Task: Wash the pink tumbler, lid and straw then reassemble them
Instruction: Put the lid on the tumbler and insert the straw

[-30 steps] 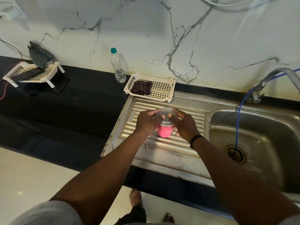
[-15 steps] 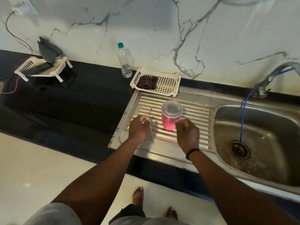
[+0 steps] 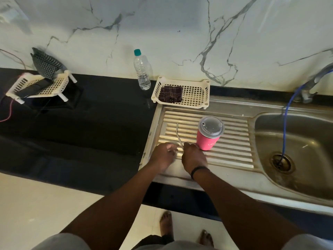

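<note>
Now straw (image 3: 179, 134) at right hand (image 3: 193, 156) fingers, tumbler (image 3: 207, 139) beside

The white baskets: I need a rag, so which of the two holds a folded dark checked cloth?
The white basket against the wall just behind the drainboard, right of the water bottle. The other basket stands tilted, far left on the black counter.

Both arms reach forward, side by side. The left hand (image 3: 163, 155) is blurred; the right hand (image 3: 193, 156) has curled fingers pinching.
</note>
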